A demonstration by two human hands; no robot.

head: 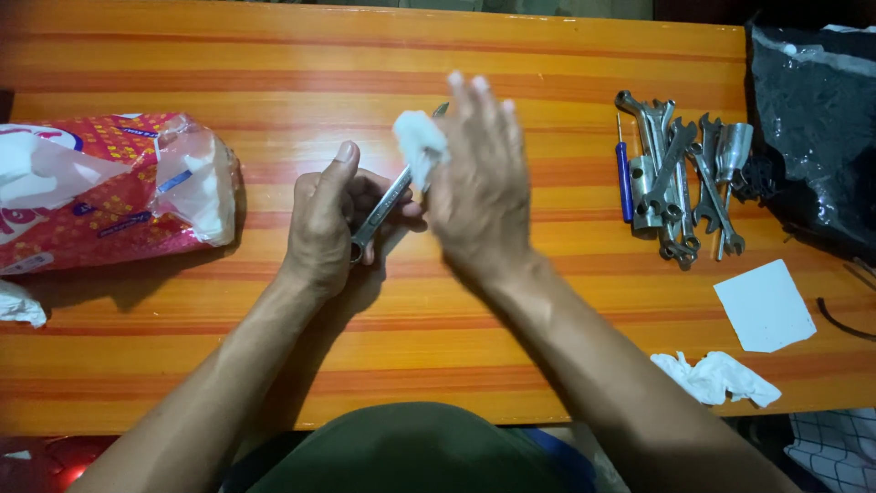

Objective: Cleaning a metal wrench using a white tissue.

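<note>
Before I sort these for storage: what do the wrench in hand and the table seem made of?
The wrench, held in the left hand, looks like bare polished steel: silvery grey with a glint. The table shows glossy orange wood grain with streaks, likely varnished wood or laminate; which one is unclear.

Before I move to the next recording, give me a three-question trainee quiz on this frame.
1. True or false: the left hand holds the wrench by its lower end.
2. What does the right hand press against the wrench? A) white tissue B) blue screwdriver C) black bag
3. Fill in: the pile of spare wrenches lies on the table to the person's ____.

Key: 1 true; 2 A; 3 right.
</note>
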